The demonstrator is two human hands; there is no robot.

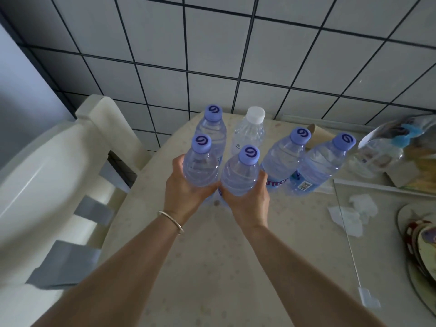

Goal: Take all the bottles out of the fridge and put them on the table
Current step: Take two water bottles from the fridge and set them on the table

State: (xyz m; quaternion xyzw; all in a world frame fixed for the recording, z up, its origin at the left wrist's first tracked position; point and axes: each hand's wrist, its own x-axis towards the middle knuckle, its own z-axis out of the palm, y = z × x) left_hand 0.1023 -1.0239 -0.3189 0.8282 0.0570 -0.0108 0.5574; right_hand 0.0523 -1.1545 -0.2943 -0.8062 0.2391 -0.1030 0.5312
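Note:
Both my hands hold clear water bottles with purple caps above the beige table (212, 256). My left hand (186, 192) grips the left bottle (200, 164) around its body. My right hand (247, 199) grips the right bottle (240, 173), close beside the first. Behind them on the table stand another purple-capped bottle (212, 123), a white-capped bottle (250, 131), and two purple-capped bottles (285, 154) (323, 161) to the right. I cannot tell whether the held bottles touch the table. The fridge is out of view.
A white plastic chair (61, 175) stands against the table's left edge. A tiled wall (236, 55) rises behind. On the right lie a plastic bag (389, 147), a paper cup (317, 135), crumpled tissue (354, 211) and stacked plates (420, 246).

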